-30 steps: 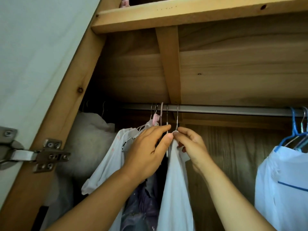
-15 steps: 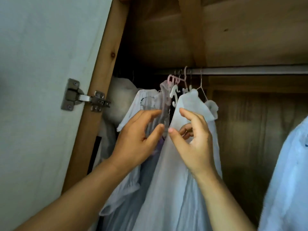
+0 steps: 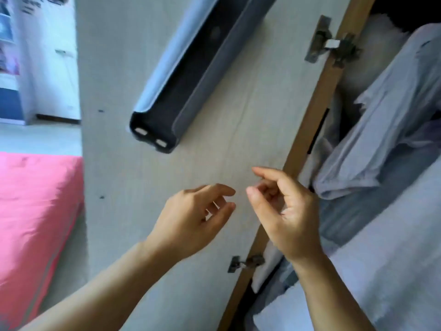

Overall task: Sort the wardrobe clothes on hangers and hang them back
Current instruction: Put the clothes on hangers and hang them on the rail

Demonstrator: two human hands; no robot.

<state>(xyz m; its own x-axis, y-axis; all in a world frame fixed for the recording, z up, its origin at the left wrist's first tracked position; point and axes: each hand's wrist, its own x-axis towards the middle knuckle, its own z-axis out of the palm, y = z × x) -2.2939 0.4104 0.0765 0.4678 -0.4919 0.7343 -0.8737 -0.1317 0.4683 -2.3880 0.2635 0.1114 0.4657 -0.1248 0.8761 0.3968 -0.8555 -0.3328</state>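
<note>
While both hands hang in front of the open wardrobe door, neither holds anything.

Left hand (image 3: 191, 220): raised before the pale inner face of the door, back toward the camera; fingers loosely bent and slightly spread, grip slack and wide, holding nothing.

Right hand (image 3: 286, 211): just beside the left, over the door's hinged edge; forefinger out, the other fingers curled loosely toward the palm, thumb up; grip narrow but empty.

Gap between hands: small, fingertips near each other, not touching.

Clothes (image 3: 386, 120): pale lilac-grey and white garments inside the wardrobe at the right, hanging close together; their hangers are out of view. A white garment fills the lower right corner. No hand touches them.

Wardrobe door (image 3: 238, 91): swung open, light wood-grain surface, filling the middle of the view.

Upper hinge (image 3: 331, 41): metal, joining door and wooden frame (image 3: 307, 130).

Lower hinge (image 3: 245, 262): on the same edge, just below the right wrist.

Door organiser (image 3: 191, 68): long grey-and-black fabric pocket fixed slantwise to the door's inner face.

Bed (image 3: 31, 211): pink cover, at the far left beyond the door.
</note>
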